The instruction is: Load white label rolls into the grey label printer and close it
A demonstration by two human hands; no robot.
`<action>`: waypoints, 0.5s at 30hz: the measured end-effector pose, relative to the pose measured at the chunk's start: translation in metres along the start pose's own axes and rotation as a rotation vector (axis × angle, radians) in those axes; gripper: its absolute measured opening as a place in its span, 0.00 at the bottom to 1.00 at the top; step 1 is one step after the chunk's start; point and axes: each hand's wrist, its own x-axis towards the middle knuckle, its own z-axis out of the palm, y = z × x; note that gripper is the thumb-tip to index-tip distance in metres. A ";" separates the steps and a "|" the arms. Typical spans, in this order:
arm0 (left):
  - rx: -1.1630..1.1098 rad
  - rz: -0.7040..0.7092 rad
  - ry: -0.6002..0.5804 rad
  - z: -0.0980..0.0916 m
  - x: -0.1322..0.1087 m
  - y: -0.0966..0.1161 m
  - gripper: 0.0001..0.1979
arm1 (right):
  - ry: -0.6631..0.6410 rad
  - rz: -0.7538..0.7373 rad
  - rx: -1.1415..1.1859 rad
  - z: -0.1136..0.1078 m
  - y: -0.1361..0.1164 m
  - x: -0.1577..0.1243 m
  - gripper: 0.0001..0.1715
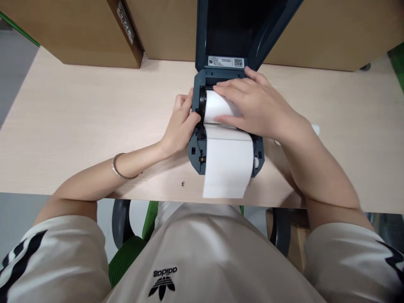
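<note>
A dark blue-grey label printer (pixel 196 145) stands on the table with its lid (pixel 202 38) raised. Inside it lies a white label roll (pixel 217 107), whose loose strip (pixel 229 166) runs out over the front edge toward me. My left hand (pixel 181 122) grips the printer's left side, thumb hooked over the rim beside the black roll holder (pixel 202 103). Over the roll's right part lies my right hand (pixel 249 101), thumb on the near side and fingers on the far side, spanning it. The roll's right end is hidden under that hand.
Large cardboard boxes (pixel 170 29) stand behind the printer along the table's (pixel 78 113) back. A small white object (pixel 315 128) shows partly behind my right forearm. A small dark mark (pixel 183 184) is near the front edge. Below is a green chair (pixel 128 256).
</note>
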 end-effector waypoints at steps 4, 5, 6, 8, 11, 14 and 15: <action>0.006 0.024 -0.006 -0.001 -0.001 -0.002 0.19 | 0.024 0.019 0.055 -0.008 -0.035 -0.037 0.43; 0.014 0.029 -0.006 -0.001 0.000 -0.003 0.20 | 0.016 -0.003 0.063 -0.006 -0.046 -0.047 0.46; 0.024 0.032 -0.004 -0.002 0.000 -0.005 0.21 | 0.010 -0.034 0.064 -0.003 -0.055 -0.056 0.50; 0.042 0.032 0.003 -0.002 0.000 -0.007 0.22 | 0.023 -0.081 0.045 0.010 -0.070 -0.071 0.57; 0.055 0.019 0.014 -0.003 0.001 -0.008 0.22 | 0.084 -0.073 -0.005 0.031 -0.080 -0.080 0.62; 0.061 0.016 0.020 -0.002 0.001 -0.007 0.22 | 0.082 -0.088 -0.020 0.042 -0.079 -0.080 0.63; 0.063 0.017 0.019 -0.002 0.000 -0.007 0.23 | 0.074 -0.098 -0.018 0.043 -0.078 -0.080 0.64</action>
